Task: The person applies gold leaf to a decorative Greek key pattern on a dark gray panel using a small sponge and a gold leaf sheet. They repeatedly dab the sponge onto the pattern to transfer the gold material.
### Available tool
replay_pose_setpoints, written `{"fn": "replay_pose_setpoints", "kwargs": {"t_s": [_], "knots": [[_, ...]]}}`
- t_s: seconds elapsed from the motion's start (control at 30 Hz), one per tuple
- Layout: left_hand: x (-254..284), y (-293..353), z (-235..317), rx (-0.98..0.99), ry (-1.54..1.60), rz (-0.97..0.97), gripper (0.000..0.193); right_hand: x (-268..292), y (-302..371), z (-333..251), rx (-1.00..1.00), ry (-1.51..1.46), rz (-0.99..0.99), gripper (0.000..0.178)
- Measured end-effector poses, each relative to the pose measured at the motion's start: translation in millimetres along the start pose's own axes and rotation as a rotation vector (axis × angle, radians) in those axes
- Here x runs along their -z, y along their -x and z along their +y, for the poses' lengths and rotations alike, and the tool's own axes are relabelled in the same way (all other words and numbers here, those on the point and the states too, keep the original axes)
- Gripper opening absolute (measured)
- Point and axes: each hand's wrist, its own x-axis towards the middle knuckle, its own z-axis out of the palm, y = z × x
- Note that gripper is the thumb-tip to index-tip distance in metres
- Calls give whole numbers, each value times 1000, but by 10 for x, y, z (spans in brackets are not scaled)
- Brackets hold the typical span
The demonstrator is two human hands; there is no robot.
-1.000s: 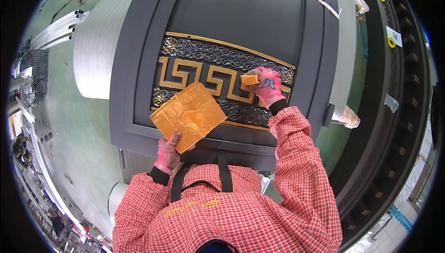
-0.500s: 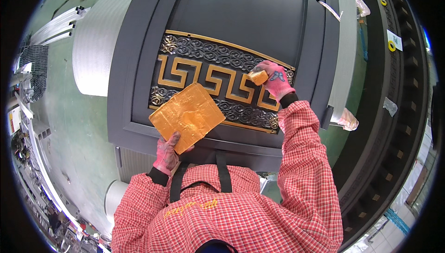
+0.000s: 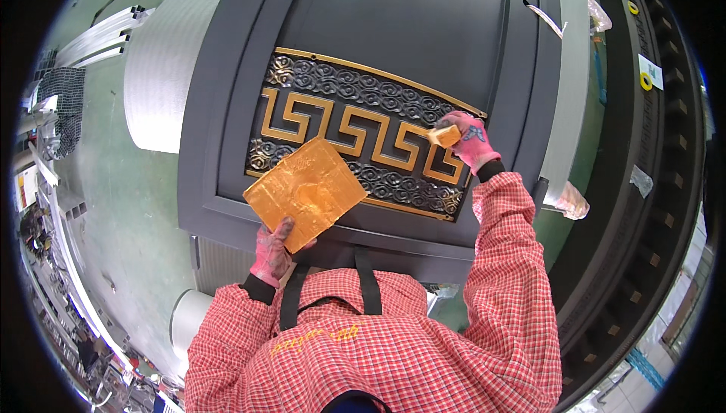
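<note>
My left hand (image 3: pixel 272 250), in a pink glove, grips the lower corner of a flat, gold-coated board (image 3: pixel 306 192), thumb on top. The board hovers over the lower left of an ornamental panel. My right hand (image 3: pixel 470 139), also gloved in pink, is closed around a small gold-stained sponge block (image 3: pixel 445 136). That block is at the right end of the raised gold key pattern (image 3: pixel 361 135); whether it touches the surface I cannot tell. Scrollwork bands (image 3: pixel 348 84) in black, with gold at their left ends, run along the pattern. All this belongs to a dark grey door (image 3: pixel 393 12).
Pale foam sheeting (image 3: pixel 162 72) hangs out on the door's left side. A white cord (image 3: pixel 544 18) comes out of the door's right edge. Beyond it runs a long black rack (image 3: pixel 643 163) with a yellow tape roll (image 3: pixel 645 82). Metal tubes (image 3: pixel 102 38) lie at the far left.
My right hand and the sponge block have shifted slightly right along the key pattern. The board in my left hand stays nearly in place. The whole view has shifted a little.
</note>
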Motion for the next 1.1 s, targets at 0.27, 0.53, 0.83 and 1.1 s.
{"fn": "replay_pose_setpoints", "kwargs": {"t_s": [0.27, 0.53, 0.83, 1.1], "knots": [[236, 221, 46, 8, 46, -35, 49, -166, 528, -146, -197, -729, 159, 37], [423, 321, 258, 69, 19, -187, 48, -401, 1386, -1189, -462, -1163, 347, 38], [973, 395, 760, 57, -95, -316, 46, -871, 1726, -2521, -365, -924, 527, 34], [1178, 685, 1139, 41, -49, -388, 50, -1014, 1477, -3316, -183, -565, 562, 32]]}}
